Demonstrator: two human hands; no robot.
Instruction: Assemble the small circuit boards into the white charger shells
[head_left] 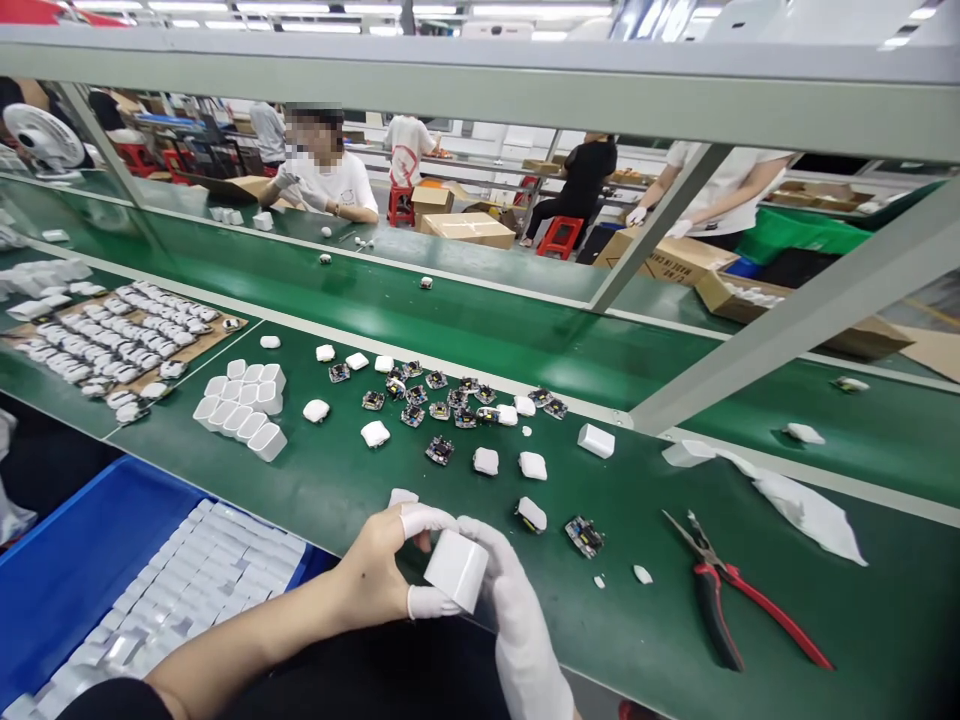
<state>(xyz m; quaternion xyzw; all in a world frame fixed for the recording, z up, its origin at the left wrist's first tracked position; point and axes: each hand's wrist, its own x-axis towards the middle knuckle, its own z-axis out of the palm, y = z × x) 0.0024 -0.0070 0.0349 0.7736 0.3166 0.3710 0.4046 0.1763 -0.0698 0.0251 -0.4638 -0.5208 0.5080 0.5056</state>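
Observation:
Between my two hands, above the table's front edge, is a white plastic housing (456, 570) with a rounded square shape. My left hand (379, 568), bare except for white finger covers, grips it from the left with thumb and fingers. My right hand (510, 590), in a white glove, wraps the right side. Just beyond lie several small circuit boards (439, 450), some bare and some with white caps (532, 465). One loose circuit board (584, 536) sits to the right of my hands. A white piece (403, 496) shows partly behind my left fingers.
Red-and-black pliers (712, 570) lie open at right, near a white plastic bag (806, 510). White housings (240, 405) stand grouped at left, beside a cardboard sheet of assembled units (120, 335). A blue bin (60, 560) is at lower left. A slanted frame post (795, 310) rises at right; co-workers sit beyond.

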